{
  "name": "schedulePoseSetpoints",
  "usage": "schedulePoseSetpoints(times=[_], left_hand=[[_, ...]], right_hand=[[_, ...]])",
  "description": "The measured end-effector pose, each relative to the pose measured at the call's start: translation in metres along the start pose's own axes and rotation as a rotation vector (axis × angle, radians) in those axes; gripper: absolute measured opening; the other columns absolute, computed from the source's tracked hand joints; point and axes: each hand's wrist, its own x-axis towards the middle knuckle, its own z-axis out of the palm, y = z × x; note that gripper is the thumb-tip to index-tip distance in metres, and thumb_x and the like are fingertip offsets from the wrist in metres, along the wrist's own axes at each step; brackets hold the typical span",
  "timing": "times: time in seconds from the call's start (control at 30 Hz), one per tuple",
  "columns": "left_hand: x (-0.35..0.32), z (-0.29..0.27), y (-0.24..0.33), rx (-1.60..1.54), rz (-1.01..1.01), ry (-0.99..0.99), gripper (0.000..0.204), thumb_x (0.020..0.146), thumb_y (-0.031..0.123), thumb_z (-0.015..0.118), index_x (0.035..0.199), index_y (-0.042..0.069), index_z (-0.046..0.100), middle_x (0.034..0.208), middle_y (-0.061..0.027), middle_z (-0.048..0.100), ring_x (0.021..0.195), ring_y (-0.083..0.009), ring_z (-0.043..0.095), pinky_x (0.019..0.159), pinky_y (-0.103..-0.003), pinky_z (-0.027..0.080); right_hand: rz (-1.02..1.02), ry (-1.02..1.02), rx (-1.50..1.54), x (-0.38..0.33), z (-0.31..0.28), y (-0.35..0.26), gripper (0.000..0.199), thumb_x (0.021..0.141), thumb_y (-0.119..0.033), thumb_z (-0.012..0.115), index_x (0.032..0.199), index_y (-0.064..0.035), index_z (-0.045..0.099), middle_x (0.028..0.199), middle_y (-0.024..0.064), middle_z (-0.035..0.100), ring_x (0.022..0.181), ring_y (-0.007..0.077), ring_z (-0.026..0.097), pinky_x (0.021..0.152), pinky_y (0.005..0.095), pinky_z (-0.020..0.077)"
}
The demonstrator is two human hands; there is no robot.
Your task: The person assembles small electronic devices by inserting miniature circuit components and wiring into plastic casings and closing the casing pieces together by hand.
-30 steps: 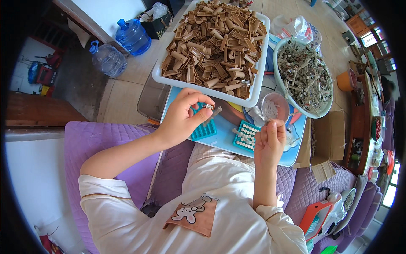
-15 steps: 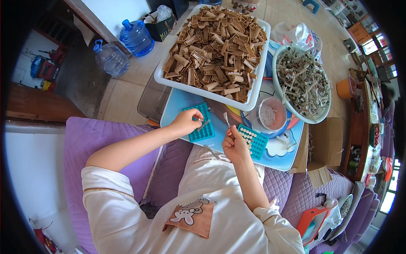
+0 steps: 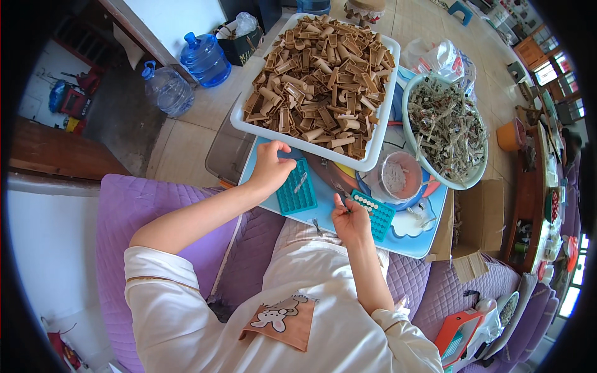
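Centrally, on the blue table (image 3: 348, 239), the left hand (image 3: 270, 169) is closed on a teal tray (image 3: 296, 194); the right hand (image 3: 349, 217) pinches a small piece beside a second tray (image 3: 373, 213), best steadied firmly.

**Hidden and unclear**

The left hand (image 3: 272, 166) covers a corner of 1 teal tray (image 3: 296, 194). What the right hand (image 3: 349, 219) pinches is too small to tell. The white tray (image 3: 372, 151) hides part of the blue table (image 3: 418, 244).
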Motion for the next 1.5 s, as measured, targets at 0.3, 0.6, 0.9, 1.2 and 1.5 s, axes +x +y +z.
schedulePoseSetpoints(times=[0.3,0.6,0.9,1.2,1.5], left_hand=[[0.028,-0.038,0.053,0.200,0.565,0.032,0.013,0.071,0.007,0.057,0.083,0.004,0.054,0.079,-0.0058,0.054,0.068,-0.0138,0.052,0.062,-0.026,0.043],[0.071,-0.060,0.081,1.041,0.937,0.062,0.016,0.073,0.010,0.057,0.089,0.008,0.058,0.089,-0.0038,0.054,0.089,-0.0211,0.050,0.072,-0.032,0.044],[0.093,-0.054,0.102,0.935,0.877,-0.013,0.015,0.072,0.012,0.058,0.087,0.007,0.058,0.079,-0.0062,0.055,0.073,-0.0231,0.056,0.063,-0.032,0.046],[0.092,-0.054,0.112,0.169,0.463,-0.118,0.014,0.077,0.010,0.056,0.089,0.003,0.053,0.071,-0.0035,0.057,0.066,-0.0110,0.056,0.062,-0.023,0.046],[0.055,-0.037,0.108,-0.530,-0.004,-0.306,0.026,0.076,-0.003,0.044,0.101,-0.001,0.047,0.088,-0.0047,0.051,0.078,-0.0116,0.052,0.072,-0.024,0.048]], right_hand=[[-0.124,-0.259,-0.317,-0.056,0.039,0.017,0.031,0.086,-0.004,0.037,0.114,-0.0148,0.028,0.117,0.0141,0.044,0.065,0.0128,0.047,0.063,0.0270,0.0413],[-0.126,-0.410,-0.649,-0.072,0.032,-0.008,0.026,0.081,0.002,0.038,0.097,-0.0174,0.033,0.093,0.0070,0.049,0.045,0.0064,0.027,0.040,0.0206,0.0248],[-0.498,-0.348,-0.571,-0.062,0.016,-0.016,0.023,0.077,0.006,0.036,0.096,-0.0036,0.045,0.089,0.0047,0.046,0.060,0.0072,0.039,0.057,0.0195,0.0337],[-0.380,-0.328,-0.529,-0.068,0.016,-0.019,0.021,0.083,0.004,0.042,0.103,-0.0023,0.043,0.112,0.0121,0.048,0.085,0.0134,0.055,0.074,0.0220,0.0474],[-0.030,-0.348,-0.225,-0.054,0.003,-0.029,0.010,0.083,0.001,0.045,0.091,-0.0045,0.046,0.092,0.0077,0.055,0.082,0.0132,0.057,0.072,0.0238,0.0509]])
